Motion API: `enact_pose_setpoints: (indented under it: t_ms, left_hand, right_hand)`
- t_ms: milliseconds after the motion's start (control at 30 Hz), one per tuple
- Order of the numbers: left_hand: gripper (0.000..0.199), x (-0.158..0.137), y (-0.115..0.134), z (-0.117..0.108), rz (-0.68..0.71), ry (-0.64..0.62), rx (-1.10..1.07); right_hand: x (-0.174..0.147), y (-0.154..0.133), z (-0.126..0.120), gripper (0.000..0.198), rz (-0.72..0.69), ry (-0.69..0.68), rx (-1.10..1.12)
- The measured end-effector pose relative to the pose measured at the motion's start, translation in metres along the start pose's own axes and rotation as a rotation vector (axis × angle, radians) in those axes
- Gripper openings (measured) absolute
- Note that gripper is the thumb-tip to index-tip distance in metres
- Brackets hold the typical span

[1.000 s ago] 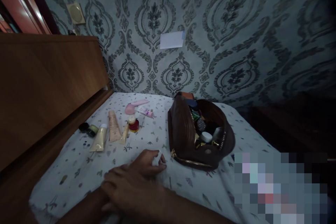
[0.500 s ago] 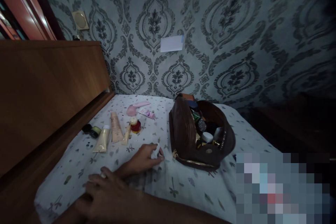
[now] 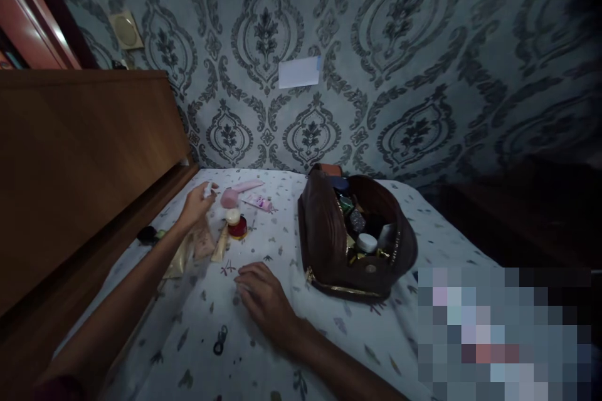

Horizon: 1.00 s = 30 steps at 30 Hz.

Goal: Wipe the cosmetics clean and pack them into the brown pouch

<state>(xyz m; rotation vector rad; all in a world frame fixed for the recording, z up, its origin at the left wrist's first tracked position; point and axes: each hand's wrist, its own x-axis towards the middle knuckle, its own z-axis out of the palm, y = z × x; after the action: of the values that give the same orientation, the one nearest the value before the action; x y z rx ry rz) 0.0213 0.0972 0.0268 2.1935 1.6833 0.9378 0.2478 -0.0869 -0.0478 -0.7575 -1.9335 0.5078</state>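
My left hand (image 3: 197, 205) reaches over the far left of the sheet, its fingers closed around a small whitish item (image 3: 207, 188) whose kind I cannot make out. Beside it lie a pink round-headed item with a handle (image 3: 230, 198) and a white-and-pink tube (image 3: 258, 202). Under my left forearm, a beige tube (image 3: 204, 242) and a cream tube (image 3: 177, 262) are partly covered. A slim cream tube (image 3: 219, 245) and a red jar (image 3: 237, 227) with a pale round item (image 3: 232, 217) are nearby. My right hand (image 3: 263, 297) rests on the sheet, fingers loosely extended, holding nothing visible.
A brown zip bag (image 3: 321, 241) stands unzipped at the right, with a white-lidded jar (image 3: 367, 243) and other small items inside. Dark round containers (image 3: 147, 235) lie by the wooden panel (image 3: 89, 150) at left. A patterned wall (image 3: 310, 37) closes the back.
My left hand has moved from beside the bag to the far left with the small whitish item. My right hand has uncrossed from the left arm and moved right.
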Motion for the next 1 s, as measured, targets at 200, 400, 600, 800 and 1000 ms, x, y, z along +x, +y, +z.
enact_pose_setpoints:
  t_ms: [200,400,600,800,1000]
  left_hand:
    - [0.066,0.035,-0.019,0.018,0.117,-0.200,0.140]
    - [0.059,0.049,-0.023,0.031,0.127,-0.368,0.230]
    - [0.059,0.050,-0.035,0.028,0.057,-0.405,0.206]
    - [0.066,0.041,-0.039,0.021,-0.034,-0.404,0.105]
    - [0.048,0.038,-0.030,0.014,-0.064,-0.493,0.005]
  right_hand:
    - [0.000,0.013,0.005,0.014,0.178,0.065,0.094]
    - [-0.001,0.017,0.006,0.015,0.228,0.069,0.095]
    - [0.000,0.017,0.005,0.014,0.264,0.056,0.112]
    - [0.001,0.015,0.003,0.014,0.290,0.022,0.100]
    - [0.002,0.013,0.002,0.014,0.290,0.013,0.091]
